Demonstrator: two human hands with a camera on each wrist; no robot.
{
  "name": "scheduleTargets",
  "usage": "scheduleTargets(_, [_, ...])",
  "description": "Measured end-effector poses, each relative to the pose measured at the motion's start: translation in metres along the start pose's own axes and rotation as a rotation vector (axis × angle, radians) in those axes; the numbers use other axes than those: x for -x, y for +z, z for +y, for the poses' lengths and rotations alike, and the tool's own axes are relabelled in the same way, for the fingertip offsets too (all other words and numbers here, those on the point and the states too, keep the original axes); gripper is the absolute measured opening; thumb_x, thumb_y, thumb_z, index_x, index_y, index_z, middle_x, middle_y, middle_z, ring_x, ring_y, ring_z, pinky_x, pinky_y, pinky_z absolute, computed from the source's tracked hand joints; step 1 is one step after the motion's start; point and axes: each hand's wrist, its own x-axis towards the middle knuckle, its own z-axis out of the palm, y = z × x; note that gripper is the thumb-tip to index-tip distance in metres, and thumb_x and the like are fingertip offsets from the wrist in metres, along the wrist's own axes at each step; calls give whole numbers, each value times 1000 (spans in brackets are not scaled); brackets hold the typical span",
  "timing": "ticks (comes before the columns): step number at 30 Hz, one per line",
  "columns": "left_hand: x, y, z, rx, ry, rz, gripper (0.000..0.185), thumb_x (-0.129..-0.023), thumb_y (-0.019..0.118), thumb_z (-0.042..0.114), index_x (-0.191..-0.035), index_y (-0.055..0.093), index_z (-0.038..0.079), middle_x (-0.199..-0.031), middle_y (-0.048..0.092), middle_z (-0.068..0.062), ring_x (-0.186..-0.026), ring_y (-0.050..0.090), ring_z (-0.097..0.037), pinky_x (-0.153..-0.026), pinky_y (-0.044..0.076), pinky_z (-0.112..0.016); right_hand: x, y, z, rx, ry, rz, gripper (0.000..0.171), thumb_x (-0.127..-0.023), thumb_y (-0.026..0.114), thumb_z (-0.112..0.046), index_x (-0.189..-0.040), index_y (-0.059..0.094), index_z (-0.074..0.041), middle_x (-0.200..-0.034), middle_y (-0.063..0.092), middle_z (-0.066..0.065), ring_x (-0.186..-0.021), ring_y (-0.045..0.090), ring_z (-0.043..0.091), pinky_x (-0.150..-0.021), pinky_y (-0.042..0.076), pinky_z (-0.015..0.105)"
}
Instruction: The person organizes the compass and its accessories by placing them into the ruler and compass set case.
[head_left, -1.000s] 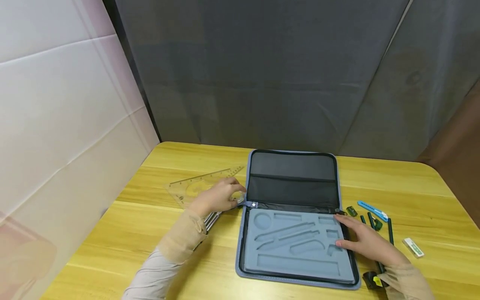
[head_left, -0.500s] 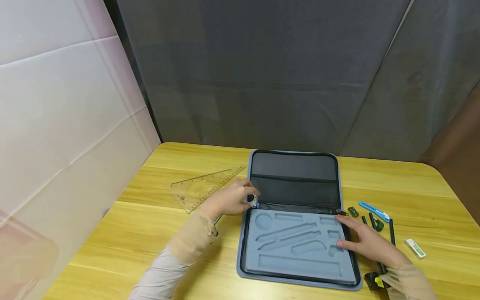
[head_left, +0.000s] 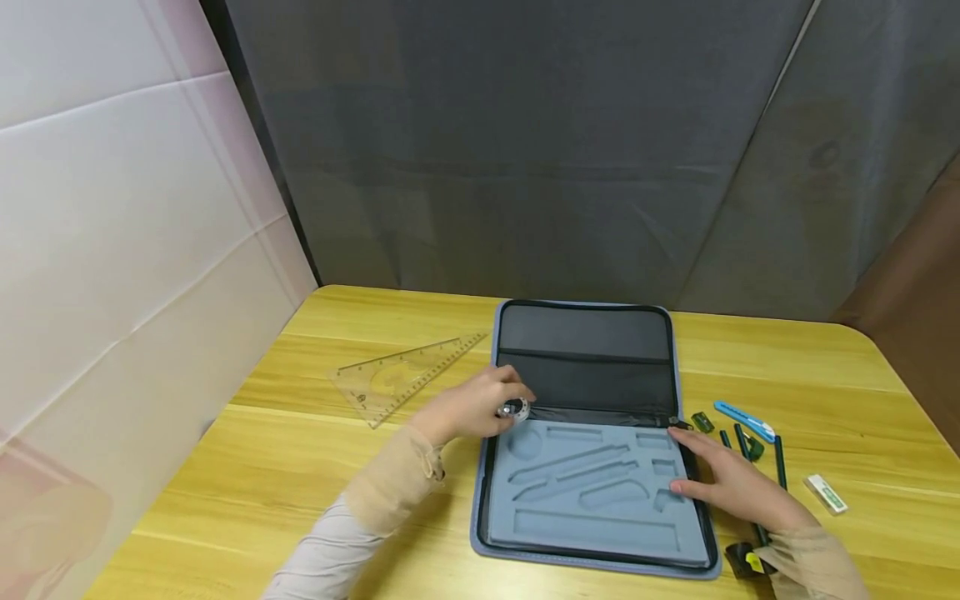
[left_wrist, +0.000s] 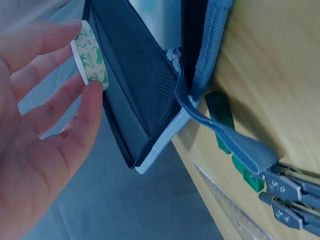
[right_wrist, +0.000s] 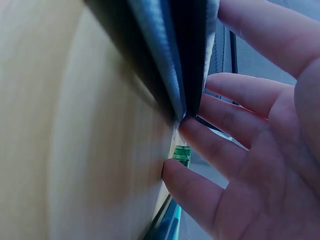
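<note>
In the head view my left hand (head_left: 474, 406) pinches a small roll of tape (head_left: 519, 409) between thumb and fingers, above the upper left corner of a grey-blue foam tray (head_left: 501, 510). Green print shows on the white roll (left_wrist: 91, 56) in the left wrist view. The tray, cut with several shaped recesses, lies in an unfolded zip case (head_left: 588, 329). A round recess (head_left: 527, 442) is just below the tape. My right hand (head_left: 738, 487) rests on the tray's right edge with its fingers spread and loosely straight; the right wrist view shows these fingers (right_wrist: 220, 145) against the case's side.
A clear set square (head_left: 352, 385) lies left of the case. On the right are a blue craft knife (head_left: 745, 421), a green sharpener (head_left: 702, 422), an eraser (head_left: 827, 493), dark pencils (head_left: 781, 462) and a black, yellow-marked object (head_left: 742, 560). Metal-ended tools (left_wrist: 287, 187) show in the left wrist view.
My left hand has carried the tape roll rightward from beside the case to over the foam tray's upper left corner. My right hand has stayed on the tray's edge.
</note>
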Motion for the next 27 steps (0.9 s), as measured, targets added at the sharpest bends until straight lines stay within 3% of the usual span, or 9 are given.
scheduleTargets(8, [-3, 5, 4, -6, 11, -12, 28, -79, 65, 8, -107, 65, 6, -101, 55, -10, -86, 50, -22, -76, 42, -31, -1, 0, 1, 1, 10, -15, 73, -82, 63, -40, -134, 37, 5, -135, 34, 33, -120, 31, 52, -88, 35, 61])
scheduleTargets(16, [-2, 5, 8, 30, -43, -81, 31, -81, 65, 9, -111, 64, 10, -108, 54, -8, -85, 46, -18, -72, 41, -27, 0, -1, -1, -15, 37, -28, 75, -82, 63, -42, -135, 37, 4, -135, 33, 33, -121, 30, 52, -88, 35, 61])
scheduleTargets(27, [-2, 9, 10, 45, -36, -103, 31, -82, 63, 8, -112, 63, 10, -110, 54, -9, -87, 46, -20, -73, 42, -27, 0, -1, -1, -10, 19, -19, 73, -82, 63, -40, -134, 38, 4, -134, 35, 31, -120, 31, 52, -87, 35, 61])
